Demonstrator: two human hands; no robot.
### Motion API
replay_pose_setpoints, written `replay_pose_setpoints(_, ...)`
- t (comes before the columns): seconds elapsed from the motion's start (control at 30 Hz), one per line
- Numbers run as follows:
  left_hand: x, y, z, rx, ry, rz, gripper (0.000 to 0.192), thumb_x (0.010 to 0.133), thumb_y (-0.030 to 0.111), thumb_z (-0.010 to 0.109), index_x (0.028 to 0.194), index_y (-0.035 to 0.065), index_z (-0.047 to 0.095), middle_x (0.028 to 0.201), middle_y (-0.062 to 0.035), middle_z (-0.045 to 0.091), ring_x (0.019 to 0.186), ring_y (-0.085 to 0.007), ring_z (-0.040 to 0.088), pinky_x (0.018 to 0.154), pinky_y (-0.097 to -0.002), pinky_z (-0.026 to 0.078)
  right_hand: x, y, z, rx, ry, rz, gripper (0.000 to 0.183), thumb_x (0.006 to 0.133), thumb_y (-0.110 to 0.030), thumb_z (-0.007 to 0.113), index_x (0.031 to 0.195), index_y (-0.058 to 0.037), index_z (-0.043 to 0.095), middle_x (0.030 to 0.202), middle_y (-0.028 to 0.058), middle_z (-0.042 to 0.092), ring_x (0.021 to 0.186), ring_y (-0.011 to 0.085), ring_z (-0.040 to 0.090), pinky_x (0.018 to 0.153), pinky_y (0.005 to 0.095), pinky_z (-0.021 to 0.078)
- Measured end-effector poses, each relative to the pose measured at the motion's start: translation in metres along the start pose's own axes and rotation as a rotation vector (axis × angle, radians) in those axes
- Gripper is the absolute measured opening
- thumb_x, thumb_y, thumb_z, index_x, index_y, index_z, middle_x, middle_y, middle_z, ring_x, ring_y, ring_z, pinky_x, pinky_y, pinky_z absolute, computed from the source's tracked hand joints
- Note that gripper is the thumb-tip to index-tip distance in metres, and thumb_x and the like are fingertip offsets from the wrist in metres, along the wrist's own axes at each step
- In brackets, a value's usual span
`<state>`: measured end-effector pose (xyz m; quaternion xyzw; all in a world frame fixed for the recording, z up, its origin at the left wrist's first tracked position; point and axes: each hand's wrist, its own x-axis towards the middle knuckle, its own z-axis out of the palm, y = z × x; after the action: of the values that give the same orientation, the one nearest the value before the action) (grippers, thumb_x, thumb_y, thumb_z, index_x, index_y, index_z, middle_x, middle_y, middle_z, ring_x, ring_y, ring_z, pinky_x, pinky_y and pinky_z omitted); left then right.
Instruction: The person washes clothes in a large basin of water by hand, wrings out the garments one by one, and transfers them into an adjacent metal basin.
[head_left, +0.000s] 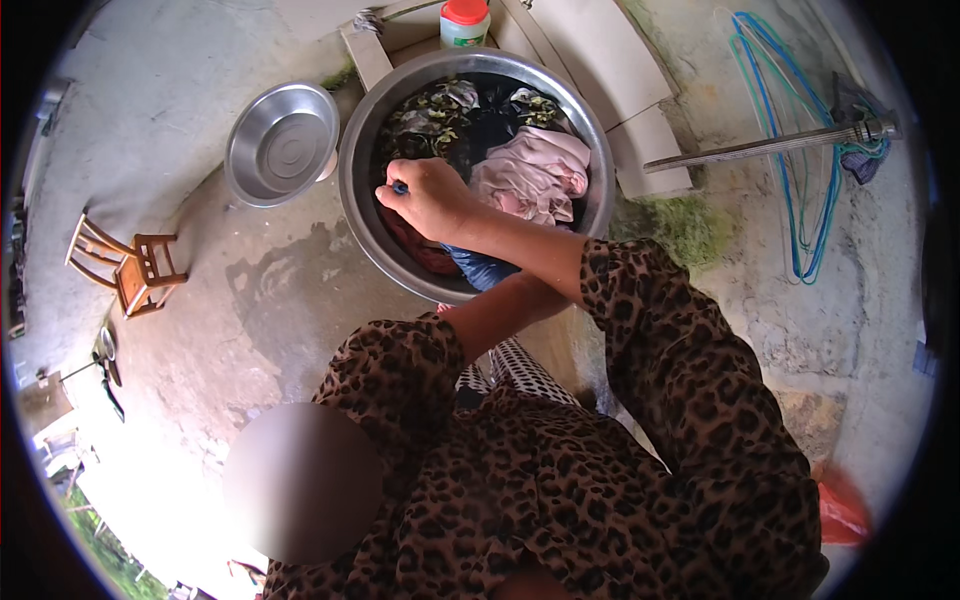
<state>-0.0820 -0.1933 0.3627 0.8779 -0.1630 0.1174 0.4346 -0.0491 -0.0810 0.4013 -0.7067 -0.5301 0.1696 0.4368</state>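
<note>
My right hand (427, 196) is closed around a dark blue cloth (480, 266) above a large metal basin (356, 217). A bit of the cloth pokes out at the top of my fist, and a twisted, wrinkled stretch shows below my right forearm. My left forearm crosses under the right one; my left hand is hidden behind it. In the basin's dark water lie a pale pink garment (525, 174), a patterned cloth (427, 120) with yellowish-green parts, and a dark red cloth (420, 244) near the front left rim.
Left of the basin sits a smaller metal bowl (255, 142). A white tub with a red lid (465, 10) stands behind it. Farther left is a small wooden chair (139, 274). Blue and green hangers (787, 187) hang from a pole (765, 148) on the right.
</note>
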Motion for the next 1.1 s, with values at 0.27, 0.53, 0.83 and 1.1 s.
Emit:
replay_pose_setpoints(0.27, -0.046, -0.043, -0.007, 0.33, -0.103, -0.046, 0.029, 0.075, 0.011, 0.065, 0.103, 0.0055, 0.067, 0.11, -0.0137, 0.064, 0.106, -0.0275, 0.061, 0.089, -0.0374, 0.049, -0.018, 0.029, 0.028, -0.108, 0.089, 0.094, 0.025, 0.083, -0.024, 0.062, 0.074, -0.0005, 0.062, 0.072, 0.0202, 0.064, 0.071, 0.0382, 0.064, 0.064, 0.0475, 0.0497)
replay_pose_setpoints(0.53, -0.121, -0.069, -0.115, -0.442, 0.458, -0.886, 0.039, 0.072, 0.015, 0.076, 0.106, 0.0028, 0.061, 0.089, -0.0067, 0.065, 0.078, -0.0192, 0.065, 0.071, -0.0298, 0.053, -0.071, 0.139, -0.057, 0.732, -0.117, 0.865, 0.03, 0.09, -0.025, 0.059, 0.07, -0.0024, 0.062, 0.068, 0.0094, 0.065, 0.064, 0.0208, 0.063, 0.056, 0.0374, 0.0474)
replay_pose_setpoints(0.83, -0.134, -0.048, -0.148, -1.314, 0.493, -0.963, 0.038, 0.074, 0.021, 0.075, 0.103, -0.0005, 0.061, 0.082, -0.0077, 0.065, 0.073, -0.0194, 0.065, 0.068, -0.0313, 0.054, -0.126, 0.137, -0.106, 0.78, -0.658, 0.843, 0.016, 0.088, -0.015, 0.063, 0.087, -0.0003, 0.068, 0.089, 0.0094, 0.069, 0.084, 0.0174, 0.065, 0.085, 0.0316, 0.048)
replay_pose_setpoints(1.1, -0.118, -0.032, -0.112, -1.789, 0.449, -0.911, 0.033, 0.081, 0.018, 0.064, 0.106, -0.0029, 0.062, 0.091, -0.0172, 0.066, 0.082, -0.0263, 0.066, 0.077, -0.0396, 0.054, -0.061, 0.067, -0.076, 0.533, -0.596, 0.337, 0.05, 0.095, -0.039, 0.058, 0.132, -0.0055, 0.05, 0.122, 0.0106, 0.06, 0.117, 0.0219, 0.054, 0.1, 0.0338, 0.0398)
